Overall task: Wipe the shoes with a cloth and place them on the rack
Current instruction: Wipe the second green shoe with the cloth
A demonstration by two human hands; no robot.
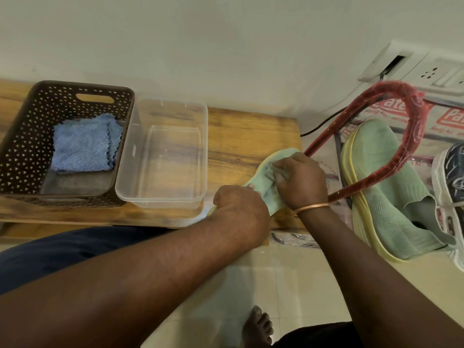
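A pale green knit shoe (263, 190) with a yellow sole lies on the right end of the wooden table (238, 136). My left hand (238, 207) grips its near end, fingers curled over it. My right hand (300, 179) bunches a small greyish cloth (270, 174) against the shoe's upper; most of the cloth is hidden under the fingers. The matching green shoe (384, 197) rests on the rack (401, 101), which has a red plastic-wrapped frame, to the right of the table.
A brown perforated basket (25, 146) at the table's left holds folded blue cloths (82, 146). Beside it stands a clear plastic tub (163, 197). A white and dark sneaker (452, 177) sits at the rack's far right. A wall socket (426, 69) and a black cable lie behind.
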